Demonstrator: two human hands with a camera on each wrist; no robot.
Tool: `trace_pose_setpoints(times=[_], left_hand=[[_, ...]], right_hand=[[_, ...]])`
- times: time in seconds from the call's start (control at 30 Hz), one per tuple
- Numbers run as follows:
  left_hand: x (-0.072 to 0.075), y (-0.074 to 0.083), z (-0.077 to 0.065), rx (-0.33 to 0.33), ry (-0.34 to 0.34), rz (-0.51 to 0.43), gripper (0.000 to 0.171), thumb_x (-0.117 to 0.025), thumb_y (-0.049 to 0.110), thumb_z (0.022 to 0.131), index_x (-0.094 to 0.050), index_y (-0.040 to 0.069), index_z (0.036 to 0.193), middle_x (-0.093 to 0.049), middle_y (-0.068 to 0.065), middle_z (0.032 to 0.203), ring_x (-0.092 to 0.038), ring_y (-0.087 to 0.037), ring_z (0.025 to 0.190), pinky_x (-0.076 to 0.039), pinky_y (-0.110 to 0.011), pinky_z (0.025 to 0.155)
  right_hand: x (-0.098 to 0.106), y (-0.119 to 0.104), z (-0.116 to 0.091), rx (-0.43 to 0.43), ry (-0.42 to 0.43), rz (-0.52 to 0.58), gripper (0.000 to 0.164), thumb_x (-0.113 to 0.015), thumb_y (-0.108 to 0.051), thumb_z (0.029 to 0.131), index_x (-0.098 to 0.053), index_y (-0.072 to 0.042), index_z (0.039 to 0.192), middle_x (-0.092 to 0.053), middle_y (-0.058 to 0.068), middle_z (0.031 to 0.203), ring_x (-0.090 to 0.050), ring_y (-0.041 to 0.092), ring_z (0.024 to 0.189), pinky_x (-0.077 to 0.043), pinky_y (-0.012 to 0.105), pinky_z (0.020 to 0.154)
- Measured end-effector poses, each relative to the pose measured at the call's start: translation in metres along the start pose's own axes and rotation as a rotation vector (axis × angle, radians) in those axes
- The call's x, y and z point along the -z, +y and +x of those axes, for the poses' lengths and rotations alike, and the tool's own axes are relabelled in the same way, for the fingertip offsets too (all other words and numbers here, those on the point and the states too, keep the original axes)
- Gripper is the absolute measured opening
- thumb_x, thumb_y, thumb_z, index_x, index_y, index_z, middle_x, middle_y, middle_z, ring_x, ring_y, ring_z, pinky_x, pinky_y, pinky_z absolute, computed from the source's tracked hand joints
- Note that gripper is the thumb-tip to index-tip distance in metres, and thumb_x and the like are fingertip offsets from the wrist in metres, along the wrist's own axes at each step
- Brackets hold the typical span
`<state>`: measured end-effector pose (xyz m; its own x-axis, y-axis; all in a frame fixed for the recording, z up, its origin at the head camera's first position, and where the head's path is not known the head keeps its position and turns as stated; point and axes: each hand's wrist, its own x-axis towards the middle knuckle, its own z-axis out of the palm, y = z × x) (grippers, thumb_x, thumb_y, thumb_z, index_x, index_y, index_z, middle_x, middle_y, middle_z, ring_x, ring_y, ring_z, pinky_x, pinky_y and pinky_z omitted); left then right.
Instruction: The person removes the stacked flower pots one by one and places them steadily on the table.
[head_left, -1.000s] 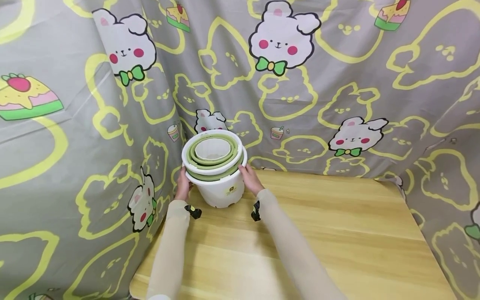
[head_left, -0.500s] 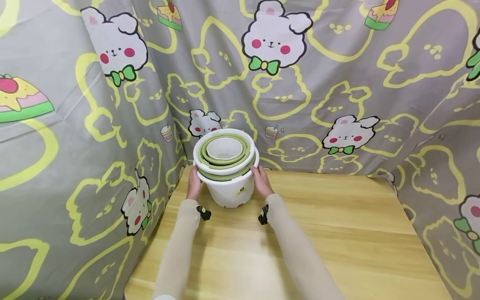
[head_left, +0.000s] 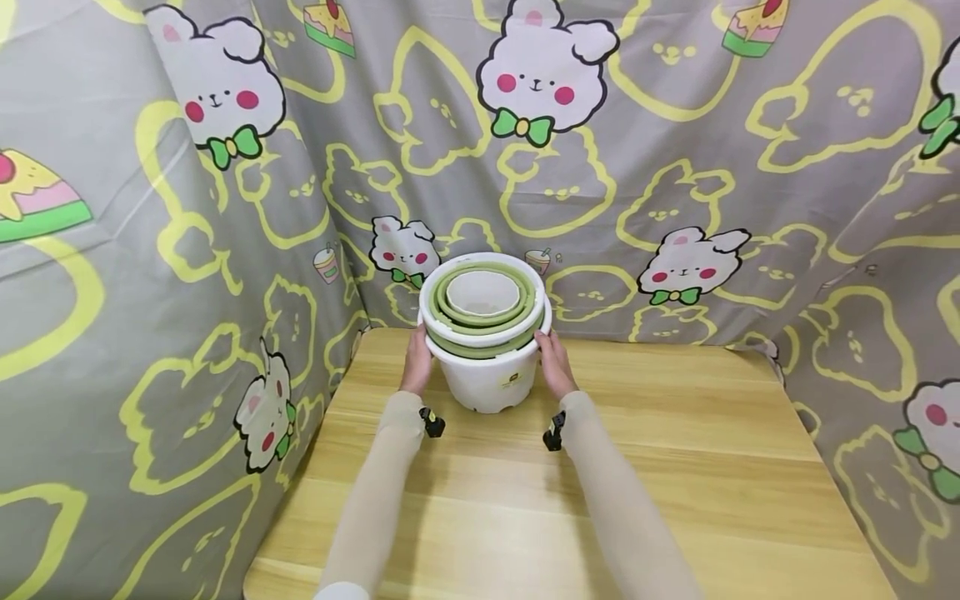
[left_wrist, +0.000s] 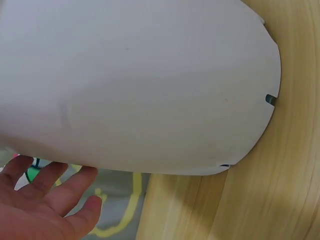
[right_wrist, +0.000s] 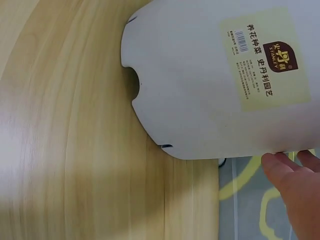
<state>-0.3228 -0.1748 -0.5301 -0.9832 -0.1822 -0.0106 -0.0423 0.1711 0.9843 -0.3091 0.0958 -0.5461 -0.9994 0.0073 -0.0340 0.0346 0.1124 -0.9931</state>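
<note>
A stack of nested flowerpots stands near the back left of the table. The outermost is a white flowerpot (head_left: 483, 385); green and white rims rise inside it, with a small white pot (head_left: 483, 293) in the centre. My left hand (head_left: 417, 362) holds its left side below the rim; in the left wrist view, fingertips (left_wrist: 82, 175) meet the smooth white wall. On the opposite side my right hand (head_left: 556, 364) grips near the rim, fingers against the wall. A printed label (right_wrist: 267, 60) faces the right wrist camera. Small notches cut the pot's bottom edge, at the tabletop.
The wooden table (head_left: 675, 450) extends to the right and toward me. A grey patterned curtain (head_left: 450, 100) hangs along the back and both sides, close behind the pots. Black wrist cameras (head_left: 553, 431) sit on both wrists.
Both hands and the pot stack have shifted right along the table, away from the left curtain. The head view has turned slightly. The hold on the pot looks the same.
</note>
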Motion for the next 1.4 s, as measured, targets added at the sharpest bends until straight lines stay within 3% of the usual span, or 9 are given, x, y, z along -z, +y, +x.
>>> trace_pose_setpoints(times=[0.3, 0.57, 0.77, 0.93, 1.17, 1.4], left_hand=[[-0.022, 0.002, 0.000, -0.023, -0.059, 0.006, 0.065, -0.019, 0.052, 0.110, -0.040, 0.007, 0.153, -0.049, -0.020, 0.147, -0.046, -0.034, 0.139, -0.033, -0.053, 0.122], [-0.022, 0.006, 0.003, -0.027, -0.050, 0.015, 0.060, -0.022, 0.049, 0.111, -0.048, 0.004, 0.141, -0.054, -0.020, 0.136, -0.053, -0.034, 0.131, -0.040, -0.052, 0.118], [-0.019, 0.011, 0.012, -0.009, -0.011, 0.170, 0.060, -0.025, 0.049, 0.110, -0.059, 0.005, 0.131, -0.061, -0.022, 0.128, -0.058, -0.036, 0.121, -0.043, -0.052, 0.111], [-0.018, 0.013, 0.018, 0.020, -0.055, 0.184, 0.066, -0.023, 0.054, 0.109, -0.058, 0.009, 0.141, -0.062, -0.020, 0.135, -0.059, -0.036, 0.125, -0.043, -0.052, 0.113], [-0.011, 0.019, 0.026, 0.019, -0.057, 0.247, 0.060, -0.027, 0.049, 0.109, -0.066, 0.008, 0.129, -0.066, -0.021, 0.122, -0.062, -0.035, 0.114, -0.045, -0.051, 0.107], [-0.004, 0.024, 0.035, -0.054, -0.083, 0.495, 0.064, -0.024, 0.056, 0.109, -0.063, 0.010, 0.129, -0.067, -0.019, 0.118, -0.062, -0.040, 0.117, -0.046, -0.058, 0.105]], right_hand=[[0.023, 0.005, -0.005, -0.029, 0.019, 0.059, 0.072, -0.036, -0.055, 0.106, -0.025, -0.013, 0.164, -0.034, 0.016, 0.166, -0.034, 0.036, 0.154, -0.031, 0.058, 0.125], [0.024, 0.009, -0.004, -0.011, 0.023, 0.081, 0.073, -0.036, -0.055, 0.106, -0.025, -0.013, 0.164, -0.035, 0.017, 0.165, -0.033, 0.036, 0.155, -0.030, 0.060, 0.124], [0.024, 0.009, -0.006, -0.004, 0.052, 0.060, 0.069, -0.035, -0.053, 0.107, -0.029, -0.011, 0.161, -0.038, 0.017, 0.163, -0.036, 0.037, 0.153, -0.032, 0.059, 0.124], [0.026, 0.009, -0.006, -0.006, 0.058, 0.046, 0.070, -0.035, -0.055, 0.107, -0.030, -0.012, 0.161, -0.038, 0.017, 0.163, -0.037, 0.037, 0.152, -0.033, 0.058, 0.123], [0.029, 0.011, -0.004, -0.009, 0.042, 0.009, 0.074, -0.036, -0.059, 0.106, -0.027, -0.014, 0.164, -0.039, 0.016, 0.164, -0.038, 0.036, 0.152, -0.033, 0.060, 0.123], [0.031, 0.011, -0.005, 0.003, 0.050, 0.001, 0.073, -0.035, -0.060, 0.106, -0.030, -0.014, 0.162, -0.040, 0.017, 0.163, -0.039, 0.038, 0.151, -0.032, 0.062, 0.122]])
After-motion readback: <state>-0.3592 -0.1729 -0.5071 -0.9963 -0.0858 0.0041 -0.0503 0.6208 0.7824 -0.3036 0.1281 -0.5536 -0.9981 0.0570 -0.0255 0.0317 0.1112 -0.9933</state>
